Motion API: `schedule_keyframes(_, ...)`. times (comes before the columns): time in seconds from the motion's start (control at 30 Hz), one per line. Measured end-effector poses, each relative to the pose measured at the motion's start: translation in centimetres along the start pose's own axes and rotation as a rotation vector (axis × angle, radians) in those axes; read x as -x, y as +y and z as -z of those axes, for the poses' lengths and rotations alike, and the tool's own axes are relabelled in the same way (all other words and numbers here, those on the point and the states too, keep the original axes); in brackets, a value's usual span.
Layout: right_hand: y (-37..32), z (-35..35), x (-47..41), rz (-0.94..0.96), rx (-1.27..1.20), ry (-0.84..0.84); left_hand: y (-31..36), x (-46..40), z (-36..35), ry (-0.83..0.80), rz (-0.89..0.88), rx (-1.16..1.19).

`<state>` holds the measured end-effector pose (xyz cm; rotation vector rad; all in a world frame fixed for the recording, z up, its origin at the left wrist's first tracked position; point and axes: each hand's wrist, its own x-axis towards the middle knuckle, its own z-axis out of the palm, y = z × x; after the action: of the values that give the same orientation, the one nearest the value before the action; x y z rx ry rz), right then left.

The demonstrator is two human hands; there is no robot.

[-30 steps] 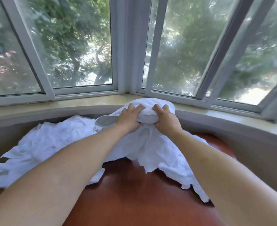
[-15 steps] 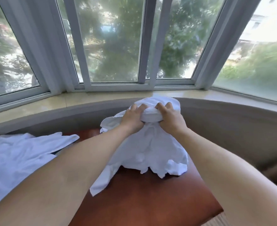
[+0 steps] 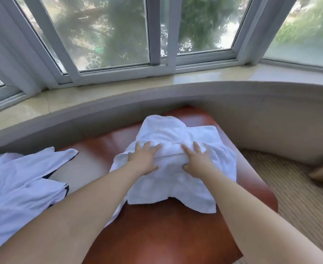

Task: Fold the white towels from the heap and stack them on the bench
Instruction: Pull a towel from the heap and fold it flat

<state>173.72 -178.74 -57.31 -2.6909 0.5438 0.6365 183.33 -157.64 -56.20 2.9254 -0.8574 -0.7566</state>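
Both hands rest palm-down on the towel [image 3: 177, 168] at frame centre, on the bench [image 3: 156, 235]. Left hand [image 3: 144, 159]: fingers spread flat, gripping nothing. Right hand [image 3: 196, 161]: fingers spread on top, thumb tucked against a fold. The heap [image 3: 21, 183] lies at left, cut off by the frame edge. Both forearms run out of the lower frame.

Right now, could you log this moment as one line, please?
left hand flat on towel | right hand flat on towel | bench | heap left
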Motion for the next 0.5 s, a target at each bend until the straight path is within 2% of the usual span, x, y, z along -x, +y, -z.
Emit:
schedule_keyframes(0.1,1.1,-1.1,-2.2,-0.011,-0.131,-0.134,-0.5,-2.1,-1.6,-0.124,0.001,-0.010)
schedule_keyframes(0.2,1.7,-2.0,-4.2,-0.013,-0.191,-0.171,-0.3,-4.3,-3.3,-0.187,0.017,0.053)
schedule_keyframes(0.5,1.7,-7.4,-10.5,-0.071,-0.005,-0.123,-1.6,-11.2,-8.4,-0.214,0.076,0.083)
